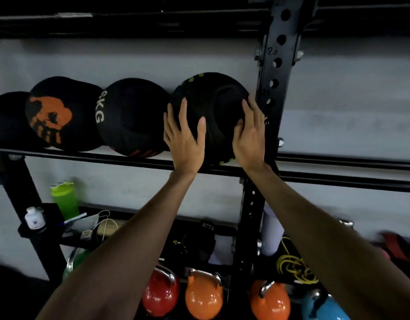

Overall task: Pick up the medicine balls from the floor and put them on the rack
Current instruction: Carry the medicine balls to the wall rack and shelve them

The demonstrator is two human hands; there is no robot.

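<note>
Four medicine balls (132, 112) on rack (102, 156).

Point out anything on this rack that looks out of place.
Medicine balls sit in a neat row; left hand and right hand press the green-marked ball by the upright. Odd among gym gear: a green shaker bottle, pill bottle and face mask on the lower shelf.

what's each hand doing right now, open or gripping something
left hand: open, fingers spread flat against the green-marked medicine ball
right hand: open, fingers pressed on the same ball's right side
</note>
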